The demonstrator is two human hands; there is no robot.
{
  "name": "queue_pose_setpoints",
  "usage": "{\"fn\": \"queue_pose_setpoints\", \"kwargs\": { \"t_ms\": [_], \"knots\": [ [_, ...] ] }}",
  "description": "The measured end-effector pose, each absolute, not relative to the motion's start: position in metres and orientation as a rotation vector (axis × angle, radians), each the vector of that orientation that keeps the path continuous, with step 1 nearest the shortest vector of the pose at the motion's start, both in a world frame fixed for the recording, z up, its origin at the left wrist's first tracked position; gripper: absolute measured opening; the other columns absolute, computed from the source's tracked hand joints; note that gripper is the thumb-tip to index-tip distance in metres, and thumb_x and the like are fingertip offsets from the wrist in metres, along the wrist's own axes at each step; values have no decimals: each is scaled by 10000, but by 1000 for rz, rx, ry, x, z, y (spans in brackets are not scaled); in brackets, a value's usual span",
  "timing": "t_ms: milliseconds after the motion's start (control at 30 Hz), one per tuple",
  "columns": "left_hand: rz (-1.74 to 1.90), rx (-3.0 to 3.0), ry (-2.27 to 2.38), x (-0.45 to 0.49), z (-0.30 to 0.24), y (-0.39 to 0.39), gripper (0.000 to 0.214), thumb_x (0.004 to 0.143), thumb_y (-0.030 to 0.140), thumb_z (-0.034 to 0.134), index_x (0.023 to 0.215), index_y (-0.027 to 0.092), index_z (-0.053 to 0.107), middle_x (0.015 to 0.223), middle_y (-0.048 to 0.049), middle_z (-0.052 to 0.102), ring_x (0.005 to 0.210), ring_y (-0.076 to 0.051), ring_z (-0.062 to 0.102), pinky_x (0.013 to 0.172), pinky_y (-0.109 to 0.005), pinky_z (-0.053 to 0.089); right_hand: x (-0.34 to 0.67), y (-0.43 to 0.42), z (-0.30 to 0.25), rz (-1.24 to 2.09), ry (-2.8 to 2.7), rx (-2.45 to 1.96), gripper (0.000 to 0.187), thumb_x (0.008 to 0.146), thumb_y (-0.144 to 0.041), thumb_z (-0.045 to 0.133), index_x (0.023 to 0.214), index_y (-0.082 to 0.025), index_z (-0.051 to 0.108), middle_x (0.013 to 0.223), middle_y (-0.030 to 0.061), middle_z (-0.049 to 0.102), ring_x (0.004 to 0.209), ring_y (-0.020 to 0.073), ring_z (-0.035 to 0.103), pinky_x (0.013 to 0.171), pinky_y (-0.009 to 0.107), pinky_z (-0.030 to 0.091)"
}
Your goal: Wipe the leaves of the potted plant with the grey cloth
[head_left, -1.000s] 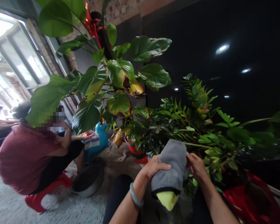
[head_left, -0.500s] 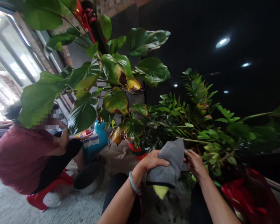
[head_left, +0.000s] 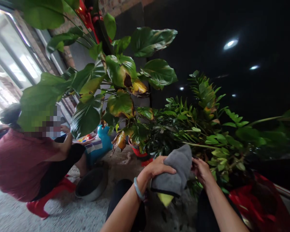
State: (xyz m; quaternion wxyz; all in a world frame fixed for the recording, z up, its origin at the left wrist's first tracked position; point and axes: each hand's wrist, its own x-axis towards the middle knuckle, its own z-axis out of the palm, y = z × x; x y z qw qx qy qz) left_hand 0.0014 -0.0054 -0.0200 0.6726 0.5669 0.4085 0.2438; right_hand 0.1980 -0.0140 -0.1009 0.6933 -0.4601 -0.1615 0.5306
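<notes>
My left hand (head_left: pixel 158 167), a pale bracelet on its wrist, is closed on a grey cloth (head_left: pixel 177 170) with a dark edge, its thumb lying across the front. A yellow-green pointed piece (head_left: pixel 165 199), which looks like a leaf tip, sticks out below the cloth. At the cloth's right side, my right hand (head_left: pixel 201 169) has its fingers drawn together in a pinch. What lies between those fingertips is too dark to make out. Behind both hands grow low green leafy plants (head_left: pixel 174 129).
A tall plant with broad, partly browned leaves (head_left: pixel 120 103) rises ahead. At left, a person in a red shirt (head_left: pixel 24 164) sits on a red stool (head_left: pixel 38 207) beside a grey basin (head_left: pixel 93 185). Red wrapping (head_left: pixel 244 196) surrounds something at lower right.
My hands and the cloth have shifted only slightly, and the yellow-green tip shows a little differently. The seated person has leaned slightly to the left.
</notes>
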Motion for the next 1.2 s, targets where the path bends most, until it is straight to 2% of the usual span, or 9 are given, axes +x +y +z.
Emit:
{"fn": "queue_pose_setpoints", "kwargs": {
  "t_ms": [67,200,267,433,533,767,900,1033,1200],
  "knots": [
    [577,1269,808,-5,-6,-8,365,443,241,829,789,166,742,707,-9,704,640,-163,597,657,-289,471,197,-14,-104,1198,-361,-1039,346,412,-279,848,518,-205,527,404,-56,529,326,96,434,329,235,378],
    [970,1147,657,1,32,8,422,460,301,831,840,147,730,768,-25,711,663,-164,612,701,-293,483,193,-16,-102,1230,-376,-1038,359,467,-288,860,547,-210,519,430,-58,533,333,86,432,350,241,428],
    [1065,1084,670,10,31,18,436,461,312,826,849,140,724,779,-26,711,679,-163,615,743,-305,484,192,-16,-101,1238,-375,-1041,371,474,-296,870,563,-212,520,435,-60,533,330,85,428,350,245,437],
    [735,1122,945,18,-19,12,344,392,187,802,726,153,729,698,-12,703,658,-171,600,755,-337,478,197,-16,-104,1226,-325,-1071,381,482,-334,867,576,-208,520,411,-62,518,302,97,427,326,252,414],
    [606,1152,880,6,-20,-2,329,415,193,797,741,170,752,711,-14,715,675,-182,610,748,-331,487,198,-16,-106,1209,-291,-1081,370,495,-363,850,576,-209,524,406,-51,532,302,111,441,310,249,385],
    [1048,1072,654,8,29,23,447,469,303,818,875,138,734,817,-42,728,712,-172,628,756,-297,492,190,-15,-100,1175,-295,-975,424,392,-345,884,596,-219,534,521,-14,651,391,131,538,373,265,467],
    [818,1111,896,15,-7,22,384,417,245,827,773,145,722,747,-30,716,704,-190,626,768,-339,490,192,-13,-105,1171,-349,-954,432,396,-350,884,631,-224,544,528,-24,645,389,138,539,368,269,450],
    [555,1223,891,-1,-20,-3,329,448,232,812,765,169,747,725,-29,718,699,-201,619,755,-342,483,195,-11,-110,1158,-323,-986,441,391,-380,872,611,-227,522,452,-50,582,358,133,496,343,261,394],
    [852,1177,667,-4,25,1,420,460,279,827,855,162,744,807,-41,733,730,-216,642,743,-331,494,194,-15,-101,1197,-285,-981,435,394,-366,870,613,-223,522,473,-47,598,373,118,496,375,258,433]
  ]
}}
